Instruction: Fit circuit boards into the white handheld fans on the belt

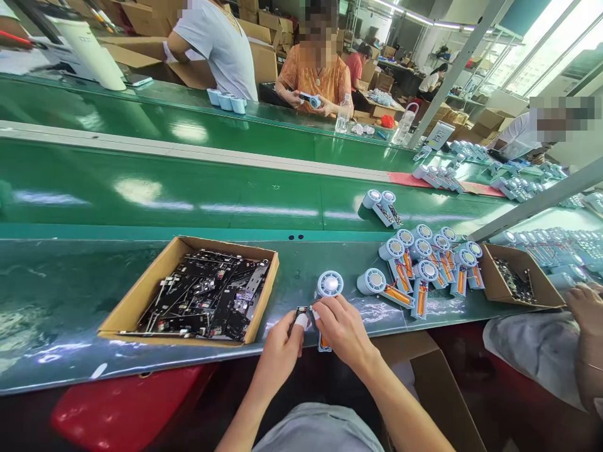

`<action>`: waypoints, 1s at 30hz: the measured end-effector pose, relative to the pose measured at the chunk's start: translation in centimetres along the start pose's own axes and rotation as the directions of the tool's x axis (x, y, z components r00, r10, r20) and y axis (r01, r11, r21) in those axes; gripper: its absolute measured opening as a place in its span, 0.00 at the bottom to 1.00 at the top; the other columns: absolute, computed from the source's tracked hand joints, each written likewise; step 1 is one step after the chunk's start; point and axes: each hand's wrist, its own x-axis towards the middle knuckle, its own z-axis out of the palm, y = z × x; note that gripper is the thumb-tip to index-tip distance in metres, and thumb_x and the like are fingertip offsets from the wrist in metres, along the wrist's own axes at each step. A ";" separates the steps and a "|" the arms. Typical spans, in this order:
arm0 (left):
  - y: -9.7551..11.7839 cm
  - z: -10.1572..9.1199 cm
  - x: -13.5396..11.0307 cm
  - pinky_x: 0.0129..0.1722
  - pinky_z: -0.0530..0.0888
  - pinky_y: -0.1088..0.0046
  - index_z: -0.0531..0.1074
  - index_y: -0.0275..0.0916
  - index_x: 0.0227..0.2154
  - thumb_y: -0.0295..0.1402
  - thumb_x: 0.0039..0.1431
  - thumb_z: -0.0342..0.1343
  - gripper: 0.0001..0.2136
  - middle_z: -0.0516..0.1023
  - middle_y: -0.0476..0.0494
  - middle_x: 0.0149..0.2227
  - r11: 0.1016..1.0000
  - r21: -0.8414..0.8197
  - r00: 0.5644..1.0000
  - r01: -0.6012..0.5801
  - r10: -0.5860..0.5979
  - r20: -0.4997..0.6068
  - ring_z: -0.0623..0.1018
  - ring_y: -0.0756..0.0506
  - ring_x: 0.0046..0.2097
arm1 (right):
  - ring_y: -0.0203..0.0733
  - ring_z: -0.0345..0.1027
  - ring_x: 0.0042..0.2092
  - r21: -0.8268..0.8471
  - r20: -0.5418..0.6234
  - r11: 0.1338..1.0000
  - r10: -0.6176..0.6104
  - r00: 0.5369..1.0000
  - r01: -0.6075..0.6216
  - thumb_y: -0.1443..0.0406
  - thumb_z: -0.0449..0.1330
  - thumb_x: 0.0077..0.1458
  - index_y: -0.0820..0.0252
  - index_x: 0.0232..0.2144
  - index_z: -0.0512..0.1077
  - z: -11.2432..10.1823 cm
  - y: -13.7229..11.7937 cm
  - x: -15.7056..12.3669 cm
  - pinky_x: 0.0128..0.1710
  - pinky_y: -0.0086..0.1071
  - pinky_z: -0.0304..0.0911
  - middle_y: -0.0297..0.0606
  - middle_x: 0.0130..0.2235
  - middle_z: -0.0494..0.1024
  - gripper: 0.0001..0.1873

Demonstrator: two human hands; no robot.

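Note:
A pale blue hand-held fan body [329, 284] lies on the green table in front of me, its round head pointing away. My right hand [343, 328] is closed over its open handle, fingers pinched. My left hand [281, 350] pinches a small black circuit board [300, 313] next to that handle; both forefingers wear white tape. A cardboard box [141, 295] full of black circuit boards sits just to the left of my hands.
To the right lie several open fan bodies [424, 263] with orange batteries showing, and a smaller cardboard box [541, 282] of parts. A green conveyor belt [188, 194] runs behind. Other people work across the belt; a co-worker's hand [584, 307] is at the right.

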 end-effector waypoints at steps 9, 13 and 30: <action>-0.1 0.3 0.2 0.21 0.64 0.74 0.69 0.41 0.24 0.47 0.59 0.49 0.16 0.66 0.53 0.18 0.988 0.122 0.995 -0.090 0.096 -0.038 0.68 0.48 0.21 | 0.44 0.65 0.36 -0.058 0.015 0.996 -0.060 0.998 0.061 0.74 0.49 0.65 0.58 0.34 0.70 -0.6 0.1 0.8 0.39 0.35 0.62 0.40 0.34 0.74 0.12; -0.1 0.6 0.2 0.23 0.64 0.74 0.69 0.41 0.23 0.44 0.61 0.48 0.16 0.68 0.52 0.19 0.965 0.200 0.983 -0.168 0.180 -0.046 0.67 0.48 0.22 | 0.44 0.64 0.36 -0.051 -0.002 0.998 -0.023 1.000 0.023 0.73 0.50 0.65 0.57 0.34 0.70 -0.7 -0.2 0.7 0.38 0.35 0.61 0.39 0.34 0.74 0.12; -2.1 0.4 0.6 0.34 0.73 0.68 0.73 0.40 0.36 0.31 0.68 0.43 0.13 0.80 0.42 0.33 0.772 0.431 0.860 -0.468 0.510 0.020 0.79 0.43 0.34 | 0.45 0.63 0.36 0.062 -0.016 0.996 0.063 0.998 -0.061 0.76 0.54 0.61 0.58 0.32 0.70 -1.5 -1.0 1.2 0.38 0.36 0.60 0.38 0.33 0.76 0.11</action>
